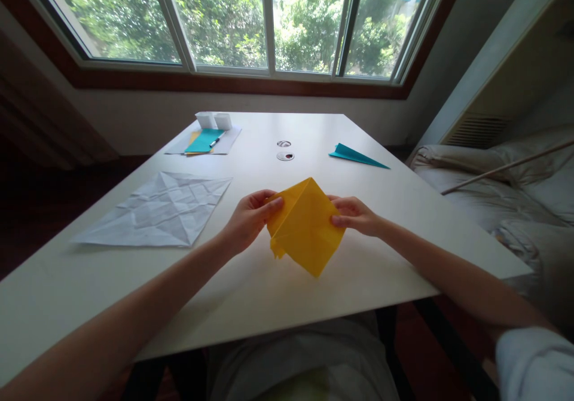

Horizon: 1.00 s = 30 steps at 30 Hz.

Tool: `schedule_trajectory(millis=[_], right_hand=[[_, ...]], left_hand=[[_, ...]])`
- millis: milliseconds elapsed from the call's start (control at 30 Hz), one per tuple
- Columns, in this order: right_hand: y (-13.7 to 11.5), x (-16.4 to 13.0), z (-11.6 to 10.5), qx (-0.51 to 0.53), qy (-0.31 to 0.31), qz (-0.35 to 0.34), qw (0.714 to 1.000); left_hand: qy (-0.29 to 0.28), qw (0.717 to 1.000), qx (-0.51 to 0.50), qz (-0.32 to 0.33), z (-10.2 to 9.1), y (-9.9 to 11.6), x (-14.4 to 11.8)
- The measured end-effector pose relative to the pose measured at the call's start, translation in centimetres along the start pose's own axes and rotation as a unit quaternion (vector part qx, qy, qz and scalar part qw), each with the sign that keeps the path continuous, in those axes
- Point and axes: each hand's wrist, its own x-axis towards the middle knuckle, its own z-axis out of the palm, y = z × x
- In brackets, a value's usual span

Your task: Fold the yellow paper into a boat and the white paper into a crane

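1. A folded yellow paper (305, 226) is held up just above the white table (251, 293), near the table's front edge and about in the middle.
2. The yellow paper looks like a diamond, with one corner pointing up and one pointing down.
3. The left hand (248, 220) holds the left corner of the yellow paper. Its thumb lies on the front and its fingers curl behind, so it is pinching the paper.
4. The right hand (356, 215) holds the right corner of the yellow paper. Its thumb and fingers are pressed together on the edge, pinching it too.
5. To the left of the yellow paper, a big white paper (159, 210) lies flat on the table. It has many fold lines in it.
6. Far behind the yellow paper and to its right, a teal paper plane (355, 155) rests on the table.
7. Far behind the yellow paper and to its left, there is a small stack of papers (204, 141) with a teal sheet on top and a pen (214, 141) lying on it.
8. Two small white boxes (214, 120) sit just behind that stack.
9. Two small round things (284, 150) lie on the table straight behind the yellow paper. I cannot tell what they are.
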Motion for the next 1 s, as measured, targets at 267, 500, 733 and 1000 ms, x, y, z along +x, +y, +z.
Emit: schedule_trajectory(millis=[267, 500, 733, 1000], right_hand=[[1.2, 0.6, -0.2, 0.085, 0.086, 0.106, 0.987], [1.2, 0.8, -0.3, 0.012, 0.134, 0.124, 0.983], [1.5, 0.7, 0.7, -0.037, 0.145, 0.085, 0.985], [2.0, 0.5, 1.4, -0.075, 0.123, 0.045, 0.989]], left_hand=[[-0.005, 1.0, 0.018, 0.004, -0.9, -0.8, 0.4], [-0.052, 0.99, 0.12, -0.057, -0.7, -0.1, 0.2], [-0.03, 0.954, 0.298, -0.009, 0.1, -0.7, -0.2], [0.032, 0.957, 0.286, -0.025, -0.3, -0.5, 0.1]])
